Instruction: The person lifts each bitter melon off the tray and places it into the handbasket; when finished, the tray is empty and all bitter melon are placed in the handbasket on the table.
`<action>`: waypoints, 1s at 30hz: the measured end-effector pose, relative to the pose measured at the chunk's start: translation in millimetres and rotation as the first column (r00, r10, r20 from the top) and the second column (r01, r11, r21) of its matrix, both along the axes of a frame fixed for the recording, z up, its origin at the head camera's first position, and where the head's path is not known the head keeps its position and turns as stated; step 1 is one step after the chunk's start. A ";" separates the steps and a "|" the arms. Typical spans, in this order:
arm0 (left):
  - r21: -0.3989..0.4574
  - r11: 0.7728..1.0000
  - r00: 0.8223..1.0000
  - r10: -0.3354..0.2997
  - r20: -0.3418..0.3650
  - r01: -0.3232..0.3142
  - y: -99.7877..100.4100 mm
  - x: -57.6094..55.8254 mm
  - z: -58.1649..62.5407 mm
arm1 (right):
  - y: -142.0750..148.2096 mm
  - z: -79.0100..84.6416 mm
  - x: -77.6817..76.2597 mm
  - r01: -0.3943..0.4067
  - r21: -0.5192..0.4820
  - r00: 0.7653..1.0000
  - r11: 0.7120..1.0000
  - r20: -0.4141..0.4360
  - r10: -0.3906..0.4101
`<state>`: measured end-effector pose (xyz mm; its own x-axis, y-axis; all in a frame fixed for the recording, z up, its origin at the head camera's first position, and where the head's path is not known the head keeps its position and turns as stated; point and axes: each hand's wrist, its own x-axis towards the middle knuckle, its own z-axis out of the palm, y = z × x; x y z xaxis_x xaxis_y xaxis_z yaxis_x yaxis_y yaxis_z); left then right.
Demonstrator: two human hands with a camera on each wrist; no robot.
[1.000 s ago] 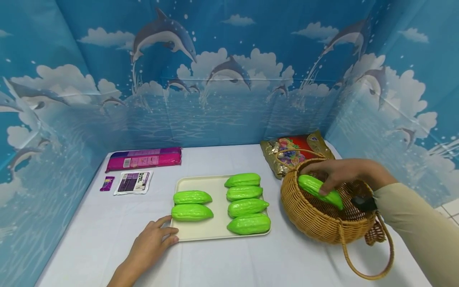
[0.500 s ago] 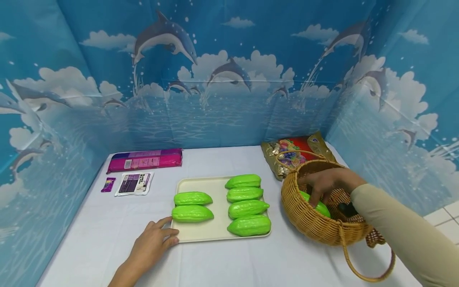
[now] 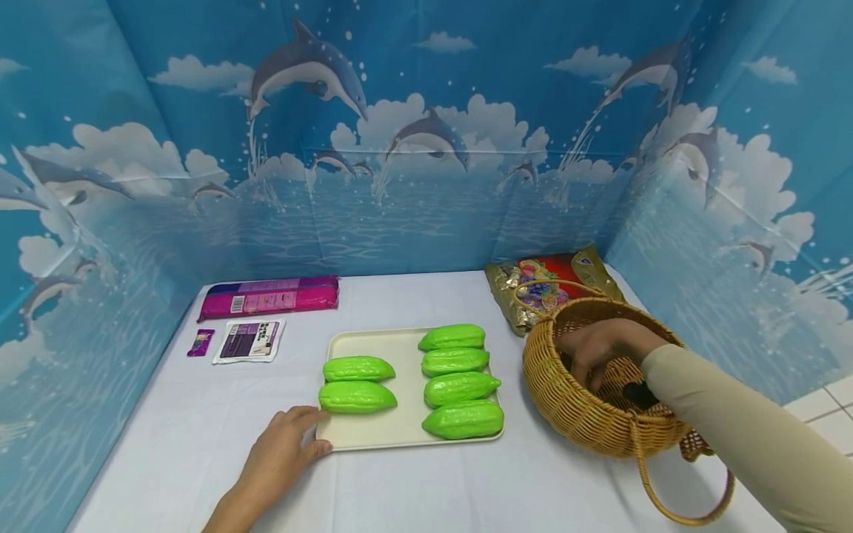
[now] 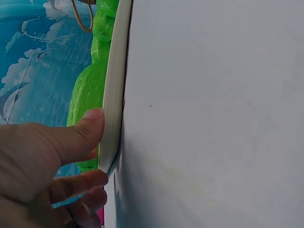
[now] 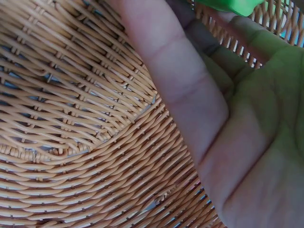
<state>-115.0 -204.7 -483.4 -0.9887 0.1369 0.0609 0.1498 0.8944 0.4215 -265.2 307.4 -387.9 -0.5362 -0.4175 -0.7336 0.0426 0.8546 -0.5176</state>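
Note:
A cream tray [image 3: 404, 433] bears several bright green bitter melons [image 3: 463, 419], two on its left side and the others stacked along its right. My left hand [image 3: 283, 451] holds the tray's near left corner. In the left wrist view its thumb [image 4: 90, 128] lies against the rim, with the fingers bent at the corner. My right hand [image 3: 603, 348] reaches down inside a round wicker basket [image 3: 573, 403]. At the top edge of the right wrist view, a green bitter melon [image 5: 232, 5] shows at that hand's fingers; most of it is out of frame.
Behind the basket leans a gold and red bag [image 3: 560, 274]. A pink-purple packet [image 3: 269, 295], a white and purple pouch [image 3: 249, 341] and a tiny purple packet [image 3: 201, 343] lie back left. One basket handle [image 3: 689, 518] hangs toward the front. A dolphin-print curtain [image 3: 420, 207] encloses the table.
My right hand has lowered the bitter melon deep into the basket, where the head view no longer shows it. The left hand stays at the tray corner, its fingers slightly shifted.

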 end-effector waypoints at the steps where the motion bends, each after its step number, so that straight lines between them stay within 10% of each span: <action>1: 0.025 1.000 1.000 0.016 0.016 -0.016 0.3 -0.8 0.5 | -0.4 -0.4 0.0 -0.005 0.006 1.000 1.000 -0.004 0.005; 30: 0.226 0.962 0.982 0.125 0.142 -0.155 -0.6 -5.5 0.9 | -8.2 -0.9 -3.3 -0.054 0.095 0.998 0.994 0.016 0.053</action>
<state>-120.4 -205.3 -482.4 -0.9987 -0.0063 -0.0507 -0.0368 0.7762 0.6295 -268.4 299.1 -388.7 -0.5047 -0.3732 -0.7784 0.0022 0.9011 -0.4335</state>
